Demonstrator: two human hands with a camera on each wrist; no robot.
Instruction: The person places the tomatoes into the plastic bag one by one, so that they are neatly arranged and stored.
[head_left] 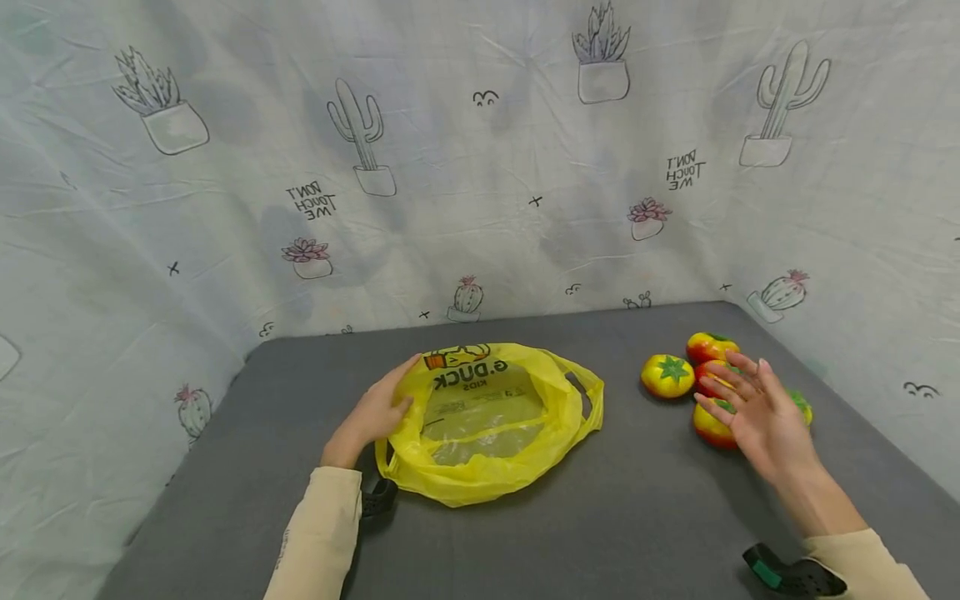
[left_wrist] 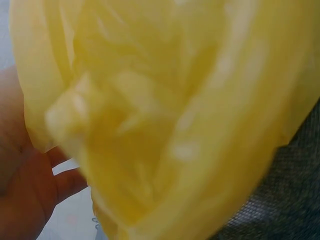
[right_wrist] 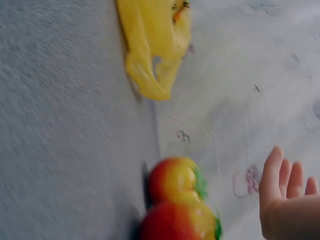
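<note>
Left hand [head_left: 378, 412] is pinching the near-left rim of the yellow plastic bag [head_left: 491, 425], thumb tucked over the edge and fingers behind it, so it's grasping the film itself. From the left wrist view all you get is blurry yellow bag [left_wrist: 165, 120] filling the picture with a bit of palm [left_wrist: 22, 180] at the side. Right hand [head_left: 757, 408] is spread out, fingers straight, hovering over the pile of tomatoes [head_left: 712, 392] and holding nothing; can't tell if the fingertips actually touch one. The right wrist view shows those fingers [right_wrist: 280, 175] clear of the red-and-yellow tomatoes [right_wrist: 177, 200].

Bag sits about mid counter [head_left: 525, 542], mouth gaping upward, handles flopped toward the right. Tomatoes are clustered on the right side, well apart from the bag, one with its green star top sitting a bit left of the others [head_left: 667, 375].

My guess on handling: the bag is super light, floppy and kind of slick, so it'll collapse unless held by the rim or a handle loop. The tomatoes look glossy and round, probably toys, light but prone to rolling, so I'd wrap the fingers around the sides of one rather than poke it from the top

Cactus-print sheet [head_left: 480, 167] hangs behind everything
</note>
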